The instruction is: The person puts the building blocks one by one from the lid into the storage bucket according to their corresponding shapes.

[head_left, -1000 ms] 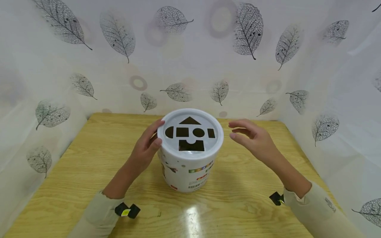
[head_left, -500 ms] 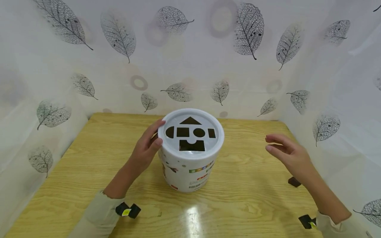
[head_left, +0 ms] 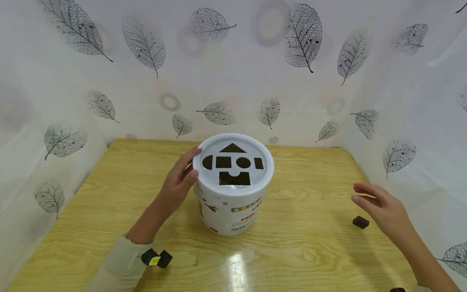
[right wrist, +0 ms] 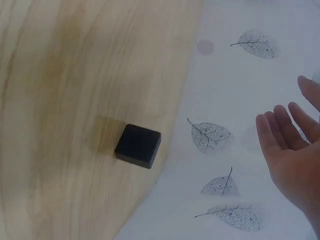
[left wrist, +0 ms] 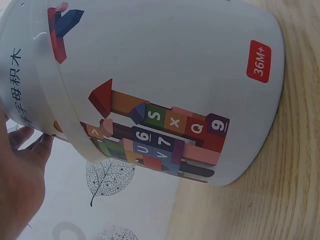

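Note:
A white block bucket [head_left: 233, 213] with a printed side stands upright on the table. Its round white lid [head_left: 233, 190] has several dark shaped holes, among them a triangle, a square and a circle. My left hand [head_left: 176, 180] holds the lid's left edge, thumb in front and fingers farther back; in the left wrist view, the bucket's printed letter blocks [left wrist: 170, 135] show. Out to the right, my right hand [head_left: 383, 211] hovers over the table with fingers loosely bent and nothing in them. Just left of it and lower lies a small dark block [head_left: 360, 222], seen closer in the right wrist view.
The wooden table [head_left: 299, 251] ends at a pale curtain [head_left: 240, 73] printed with leaves, which stands behind it and along both sides. The dark block lies near the table's right edge.
My right hand has moved away from the bucket, to the right and toward me, uncovering the dark block on the table. The left hand and the bucket have stayed in place.

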A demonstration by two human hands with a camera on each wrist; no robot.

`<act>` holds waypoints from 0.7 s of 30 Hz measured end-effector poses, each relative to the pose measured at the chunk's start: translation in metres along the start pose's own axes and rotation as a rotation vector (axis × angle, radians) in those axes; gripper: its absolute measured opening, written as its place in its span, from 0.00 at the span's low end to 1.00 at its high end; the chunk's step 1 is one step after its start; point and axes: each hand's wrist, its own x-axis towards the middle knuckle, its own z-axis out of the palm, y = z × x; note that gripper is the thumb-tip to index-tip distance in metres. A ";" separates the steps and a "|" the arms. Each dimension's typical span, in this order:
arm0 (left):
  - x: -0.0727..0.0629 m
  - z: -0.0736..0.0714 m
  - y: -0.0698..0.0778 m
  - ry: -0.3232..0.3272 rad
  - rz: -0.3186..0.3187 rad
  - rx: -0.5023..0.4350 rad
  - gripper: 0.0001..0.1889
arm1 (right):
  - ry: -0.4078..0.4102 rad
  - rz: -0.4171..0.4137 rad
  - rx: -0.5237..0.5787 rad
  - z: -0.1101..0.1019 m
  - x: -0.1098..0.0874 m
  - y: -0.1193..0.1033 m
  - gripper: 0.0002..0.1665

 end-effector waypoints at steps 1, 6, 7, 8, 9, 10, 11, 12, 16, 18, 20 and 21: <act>0.000 0.000 0.000 0.003 0.004 0.000 0.27 | 0.000 0.015 -0.009 -0.001 -0.002 0.004 0.30; 0.000 0.001 0.000 0.008 0.011 0.005 0.27 | -0.009 0.082 -0.051 -0.006 -0.011 0.024 0.32; 0.000 0.001 0.000 0.010 0.012 0.006 0.27 | -0.013 0.090 -0.058 -0.006 -0.013 0.028 0.33; 0.001 0.001 0.000 0.011 0.012 0.006 0.27 | -0.018 0.098 -0.061 -0.006 -0.015 0.032 0.33; 0.001 0.001 0.000 0.012 0.013 0.006 0.27 | -0.022 0.104 -0.065 -0.006 -0.016 0.036 0.33; 0.001 0.001 0.000 0.014 0.014 0.007 0.27 | -0.026 0.110 -0.073 -0.006 -0.018 0.040 0.33; 0.001 0.001 0.000 0.015 0.016 0.007 0.27 | -0.030 0.114 -0.083 -0.005 -0.019 0.043 0.34; 0.001 0.000 -0.001 0.017 0.018 0.009 0.27 | -0.039 0.122 -0.091 -0.005 -0.020 0.047 0.34; 0.002 0.000 -0.001 0.009 0.017 0.005 0.27 | -0.070 0.161 -0.120 -0.003 -0.025 0.059 0.37; 0.002 0.000 -0.001 0.001 0.014 0.003 0.27 | -0.088 0.176 -0.127 -0.003 -0.027 0.065 0.37; 0.001 0.000 -0.001 -0.005 0.010 0.006 0.28 | -0.099 0.179 -0.138 -0.002 -0.028 0.070 0.37; 0.001 0.000 0.000 -0.007 0.008 0.005 0.28 | -0.102 0.177 -0.143 -0.001 -0.029 0.072 0.36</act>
